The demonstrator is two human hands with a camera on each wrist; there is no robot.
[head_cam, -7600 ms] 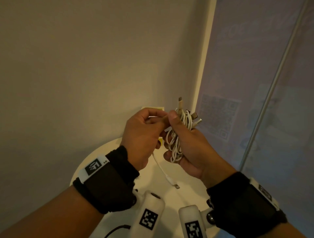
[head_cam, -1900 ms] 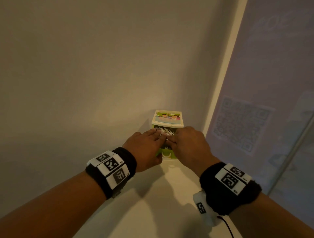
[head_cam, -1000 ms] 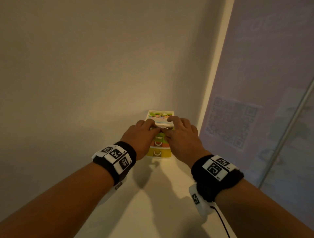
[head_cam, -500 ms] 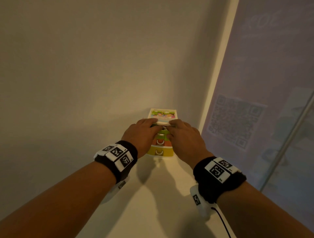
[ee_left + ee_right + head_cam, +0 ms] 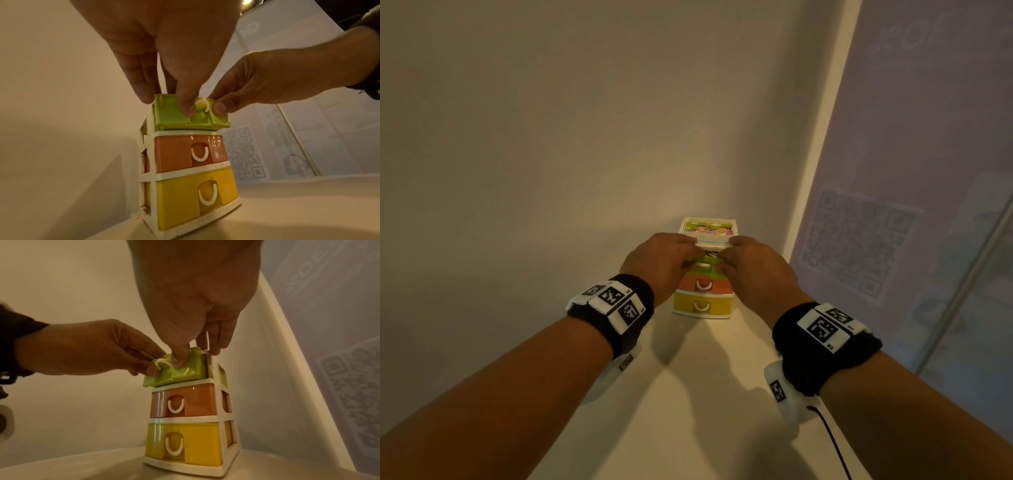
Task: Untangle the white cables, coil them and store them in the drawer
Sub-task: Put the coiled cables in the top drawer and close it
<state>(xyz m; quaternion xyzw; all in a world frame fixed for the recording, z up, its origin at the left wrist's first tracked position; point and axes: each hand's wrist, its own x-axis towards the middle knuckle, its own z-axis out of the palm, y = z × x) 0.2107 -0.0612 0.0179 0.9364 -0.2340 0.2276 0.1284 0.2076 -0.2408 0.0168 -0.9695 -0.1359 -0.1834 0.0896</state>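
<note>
A small three-drawer unit (image 5: 708, 227) stands in the corner of the table. Its green top drawer (image 5: 170, 113) sticks out a little, tilted, and a bit of the white cables (image 5: 710, 254) shows in the gap under the lid. My left hand (image 5: 690, 251) holds the drawer's left end, with its thumb (image 5: 187, 108) on the front beside the white handle and its fingers at the top corner. My right hand (image 5: 726, 253) mirrors it on the right. Its thumb (image 5: 179, 361) presses the green front (image 5: 185, 371) and its fingers reach over the unit's top edge.
The orange drawer (image 5: 688, 284) and the yellow drawer (image 5: 685, 305) below it are pushed in. The unit stands on a white table (image 5: 688, 411) close to the beige wall. A frosted panel with a QR code (image 5: 859, 240) stands at the right.
The coiled cables went from my hands into the green drawer. The drawer has been pushed most of the way in. In the last half second my hands have hardly moved.
</note>
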